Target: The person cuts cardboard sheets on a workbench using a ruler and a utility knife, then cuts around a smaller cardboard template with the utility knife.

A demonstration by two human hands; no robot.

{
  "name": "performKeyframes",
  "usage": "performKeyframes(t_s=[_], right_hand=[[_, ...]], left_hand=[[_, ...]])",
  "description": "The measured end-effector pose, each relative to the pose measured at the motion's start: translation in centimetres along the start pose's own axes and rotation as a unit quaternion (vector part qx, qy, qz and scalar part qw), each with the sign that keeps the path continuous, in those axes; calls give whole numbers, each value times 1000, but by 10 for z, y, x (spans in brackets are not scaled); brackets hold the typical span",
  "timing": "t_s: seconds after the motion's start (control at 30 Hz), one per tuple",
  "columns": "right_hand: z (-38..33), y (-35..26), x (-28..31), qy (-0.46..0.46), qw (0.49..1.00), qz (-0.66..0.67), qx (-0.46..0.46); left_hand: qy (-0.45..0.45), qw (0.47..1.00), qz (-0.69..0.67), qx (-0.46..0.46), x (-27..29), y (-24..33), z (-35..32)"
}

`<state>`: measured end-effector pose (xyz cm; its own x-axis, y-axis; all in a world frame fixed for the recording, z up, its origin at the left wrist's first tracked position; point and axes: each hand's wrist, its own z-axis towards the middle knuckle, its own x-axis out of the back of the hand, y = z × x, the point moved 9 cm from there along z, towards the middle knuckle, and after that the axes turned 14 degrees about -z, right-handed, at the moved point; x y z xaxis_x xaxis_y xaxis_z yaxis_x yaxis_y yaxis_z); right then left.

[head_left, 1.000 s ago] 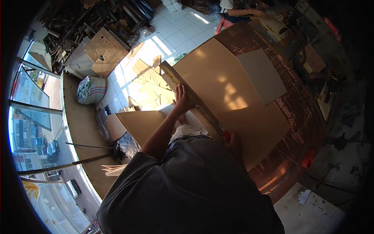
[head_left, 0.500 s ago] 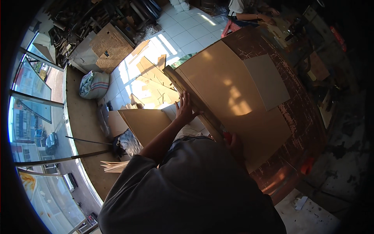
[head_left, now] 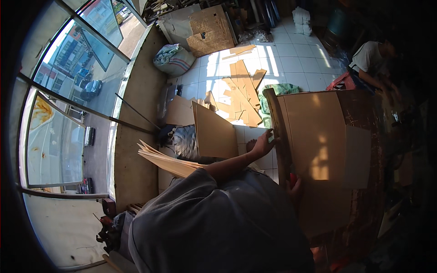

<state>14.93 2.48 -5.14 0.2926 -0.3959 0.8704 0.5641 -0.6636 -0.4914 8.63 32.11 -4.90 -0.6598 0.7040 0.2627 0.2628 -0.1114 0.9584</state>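
Left hand (head_left: 262, 145) extended to long strip (head_left: 281, 129) (grip unclear), right hand (head_left: 297, 189) close in, grip clenched on red object (head_left: 293, 179)

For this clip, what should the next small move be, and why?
Perhaps steady the wooden bar with the left hand: that hand's fingers are at the bar's left edge, while the right hand holds a red tool beside it.

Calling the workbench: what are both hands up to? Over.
Left fingers at long bar. Right fingers around red thing. Bar along tan board's left side. Grey sheet clear of bar.
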Motion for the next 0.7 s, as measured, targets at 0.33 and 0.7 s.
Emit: performKeyframes(t_s=[0.33, 0.7], right_hand=[[54, -30, -1, -101, 988, -117, -15], [59, -17, -16, -163, 971, -146, -100]], left_hand=[[-148, 969, -149, 134, -25, -26, 2], [-219, 943, -144, 204, -37, -20, -4]])
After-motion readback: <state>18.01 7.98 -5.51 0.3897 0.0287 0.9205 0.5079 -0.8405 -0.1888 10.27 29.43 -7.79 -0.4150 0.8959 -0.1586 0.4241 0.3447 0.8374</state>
